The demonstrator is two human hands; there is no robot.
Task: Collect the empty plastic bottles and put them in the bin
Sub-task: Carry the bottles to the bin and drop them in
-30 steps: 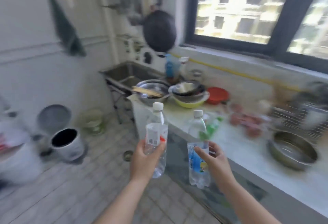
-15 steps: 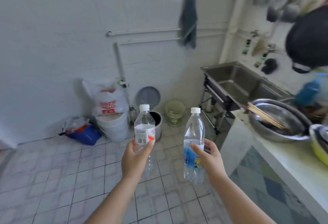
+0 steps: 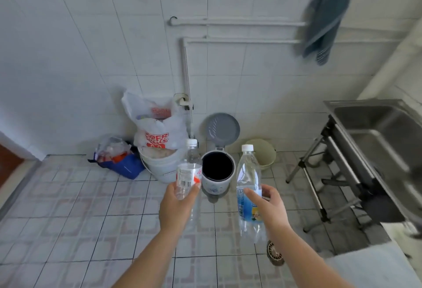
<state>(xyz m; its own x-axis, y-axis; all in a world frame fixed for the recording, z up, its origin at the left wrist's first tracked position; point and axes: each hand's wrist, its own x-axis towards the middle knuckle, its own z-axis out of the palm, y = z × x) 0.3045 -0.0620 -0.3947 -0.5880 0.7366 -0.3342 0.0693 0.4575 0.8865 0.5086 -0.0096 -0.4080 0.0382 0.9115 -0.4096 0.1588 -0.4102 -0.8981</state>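
A white tiled wall (image 3: pixel 91 47) and tiled floor (image 3: pixel 68 219) fill the view, with a steel sink (image 3: pixel 374 127) on a folding stand at the right, a white bucket (image 3: pixel 159 164) under a printed plastic bag (image 3: pixel 157 127) by the wall, and the small bin (image 3: pixel 218 171) just right of the bucket, its grey lid (image 3: pixel 223 129) tipped up and its mouth open. The left hand (image 3: pixel 177 205) is wrapped around a clear bottle with a red-and-white label (image 3: pixel 189 171), held upright just left of the bin in view. The right hand (image 3: pixel 268 207) grasps a taller clear bottle with a blue label (image 3: pixel 247 187), upright just right of the bin; both bottles are capped, off the floor and nearer the camera than the bin.
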